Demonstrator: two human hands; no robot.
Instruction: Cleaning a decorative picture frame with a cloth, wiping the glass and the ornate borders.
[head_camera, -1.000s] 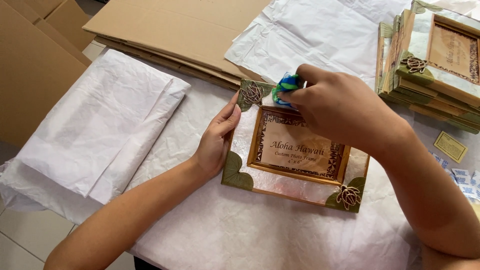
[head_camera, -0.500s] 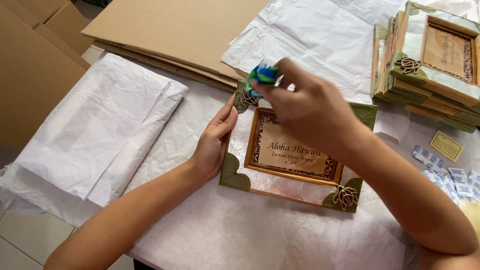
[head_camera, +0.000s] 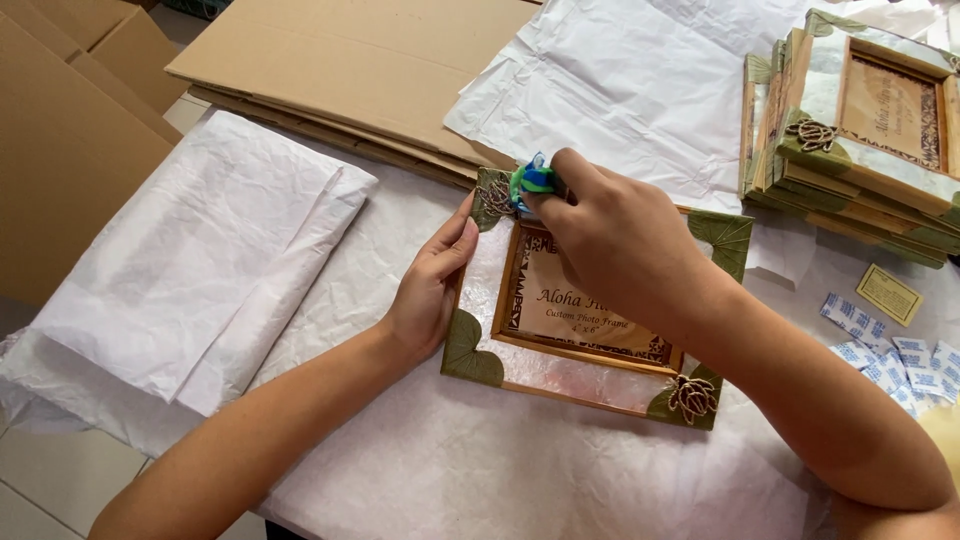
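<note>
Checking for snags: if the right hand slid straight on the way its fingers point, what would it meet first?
Probably the metal turtle ornament on the picture frame corner, just beyond the blue-green cloth pinched in the right hand; depth is unclear.

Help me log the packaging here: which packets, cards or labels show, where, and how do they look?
Small sachets: right edge, scattered, white with blue print.
Card: above sachets, small yellowish rectangle.
Insert label: inside the centre photo frame, tan, dark patterned border.
</note>
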